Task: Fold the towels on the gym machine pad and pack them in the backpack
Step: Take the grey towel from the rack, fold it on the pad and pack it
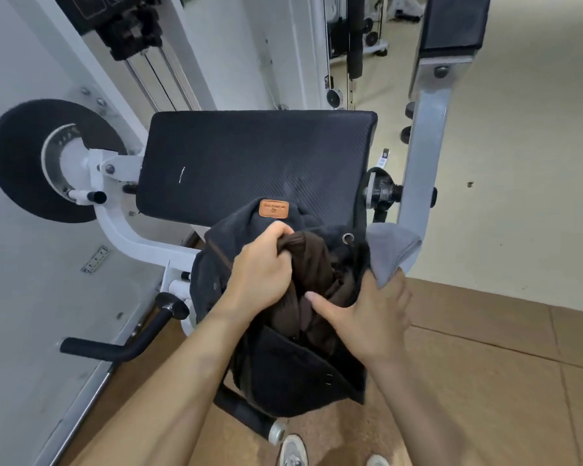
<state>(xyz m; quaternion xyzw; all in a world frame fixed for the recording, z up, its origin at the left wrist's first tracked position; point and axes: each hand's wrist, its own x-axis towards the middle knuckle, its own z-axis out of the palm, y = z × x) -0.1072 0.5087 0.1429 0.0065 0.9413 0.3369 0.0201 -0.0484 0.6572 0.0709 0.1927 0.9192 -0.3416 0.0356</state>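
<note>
A dark backpack (283, 375) with a tan leather patch stands open below the front edge of the black machine pad (249, 163). A brown towel (312, 270) is stuffed into its mouth. My left hand (261, 274) grips the top of the brown towel, fingers curled round its fold. My right hand (367, 317) sits at the backpack's right rim, thumb stretched across the opening, and its fingers hold a grey towel (392, 250) that sticks up beside the bag. The pad's top carries no towel.
A white machine frame (132, 243) with a black round roller (24, 159) stands left. A black handle (115, 348) juts out low left. A grey upright post (424, 146) rises right of the pad. Brown floor mats (485, 381) lie underfoot; my shoes (293, 452) show below.
</note>
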